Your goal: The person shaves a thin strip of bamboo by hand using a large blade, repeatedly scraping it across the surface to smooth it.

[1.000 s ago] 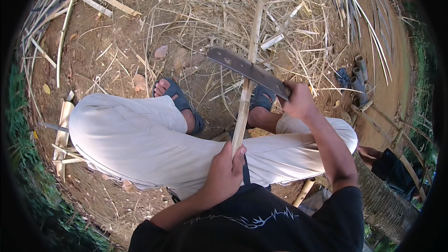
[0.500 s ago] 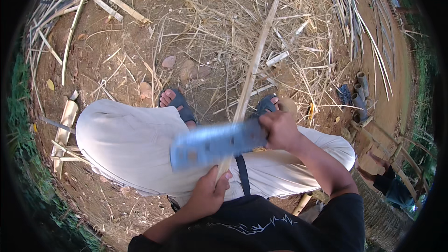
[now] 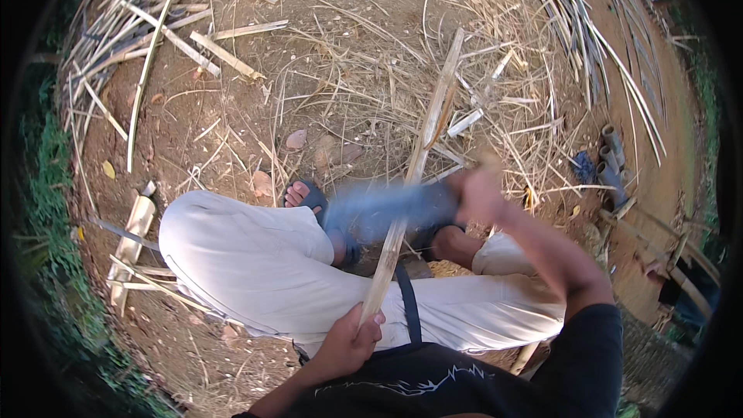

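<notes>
A long pale bamboo strip (image 3: 389, 254) slants up and away from my lap, its far end over the littered ground. My left hand (image 3: 353, 343) is closed round its near end, close to my black shirt. Motion smears my right hand (image 3: 481, 195), which is closed on the handle of a broad-bladed machete (image 3: 360, 209). The wide bluish blade lies crosswise at the strip's middle, its edge too blurred to show whether it touches. A thin brown sliver (image 3: 443, 112) curls off the strip farther up.
Dry shavings (image 3: 371, 101) cover the ground before my sandalled feet. Split bamboo pieces (image 3: 166, 31) lie at the far left, with thin strips (image 3: 576, 31) bundled at the far right. Short bamboo tubes (image 3: 611, 166) lie to the right. A blade (image 3: 124, 232) sticks out by my left knee.
My right hand and the machete have moved away from me along the bamboo strip. My left hand keeps its hold. The whole scene has shifted slightly down and right in view.
</notes>
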Available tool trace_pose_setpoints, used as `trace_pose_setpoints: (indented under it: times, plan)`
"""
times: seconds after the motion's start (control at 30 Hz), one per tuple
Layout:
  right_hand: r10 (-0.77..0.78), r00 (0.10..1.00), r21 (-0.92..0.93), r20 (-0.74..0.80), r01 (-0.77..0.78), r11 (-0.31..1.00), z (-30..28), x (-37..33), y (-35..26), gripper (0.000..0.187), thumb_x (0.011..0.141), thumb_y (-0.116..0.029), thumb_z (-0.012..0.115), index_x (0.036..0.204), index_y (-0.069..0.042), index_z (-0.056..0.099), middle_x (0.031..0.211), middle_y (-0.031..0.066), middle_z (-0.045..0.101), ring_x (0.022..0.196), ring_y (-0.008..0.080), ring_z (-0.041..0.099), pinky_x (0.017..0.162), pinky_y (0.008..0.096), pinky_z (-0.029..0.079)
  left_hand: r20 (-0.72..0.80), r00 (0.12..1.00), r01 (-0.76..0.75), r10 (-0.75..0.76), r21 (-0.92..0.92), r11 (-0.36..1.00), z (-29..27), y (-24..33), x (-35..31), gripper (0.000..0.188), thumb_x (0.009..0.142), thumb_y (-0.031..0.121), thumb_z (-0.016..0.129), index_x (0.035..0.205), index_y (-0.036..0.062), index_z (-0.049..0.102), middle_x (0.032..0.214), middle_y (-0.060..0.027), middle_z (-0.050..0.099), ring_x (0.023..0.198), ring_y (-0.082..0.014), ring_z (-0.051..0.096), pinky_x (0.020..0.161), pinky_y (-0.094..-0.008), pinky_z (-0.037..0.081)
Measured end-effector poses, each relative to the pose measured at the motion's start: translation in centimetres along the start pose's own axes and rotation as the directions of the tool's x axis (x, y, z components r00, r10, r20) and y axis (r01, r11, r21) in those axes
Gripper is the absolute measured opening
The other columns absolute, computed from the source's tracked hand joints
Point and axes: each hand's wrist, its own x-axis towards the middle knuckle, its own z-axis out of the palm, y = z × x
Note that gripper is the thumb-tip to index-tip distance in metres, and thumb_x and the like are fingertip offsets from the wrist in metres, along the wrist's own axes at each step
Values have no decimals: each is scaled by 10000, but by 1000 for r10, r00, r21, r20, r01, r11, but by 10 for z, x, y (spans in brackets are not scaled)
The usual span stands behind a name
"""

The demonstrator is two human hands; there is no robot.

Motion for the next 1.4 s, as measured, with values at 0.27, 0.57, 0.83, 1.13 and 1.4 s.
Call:
trace_pose_setpoints:
  times: [0.27,0.57,0.83,1.13,1.4]
  plan:
    - [84,996,-84,-16,-85,993,0,-8,20,313,665,-206,666,938,-56,690,748,181,676,739,365,684,706,457,550,75,989,136,-127,-128,982,6,20,13,176,1045,228,450,1059,58,495,719,7,477,515,-56,399,473,-229,349]
    - [376,923,-180,79,-358,916,-56,44,149,236,760,-227,623,916,-69,703,807,154,708,719,278,714,654,402,582,-85,974,216,-212,41,976,29,15,16,236,1039,295,478,1042,61,505,744,15,485,624,-63,436,550,-229,391]
    - [-294,956,-34,7,294,955,31,33,95,311,635,-307,689,788,-46,615,693,145,645,632,312,646,646,443,512,-175,937,332,-301,185,925,30,4,13,259,1034,278,476,1142,51,541,839,-13,572,752,-97,528,706,-266,470]
    - [397,914,-13,82,-397,918,-25,68,142,224,724,-192,659,869,-35,726,775,175,703,749,325,711,699,408,582,-157,950,292,-271,138,946,10,-20,18,289,1005,329,543,1102,57,559,835,-11,560,722,-102,511,637,-263,434]
    - [-81,997,24,-7,81,996,17,40,73,227,672,-231,692,828,-66,695,750,138,698,714,307,705,655,419,570,-323,932,200,-165,78,977,43,-6,26,183,1025,299,495,1044,124,543,688,68,420,566,-38,343,505,-234,278]
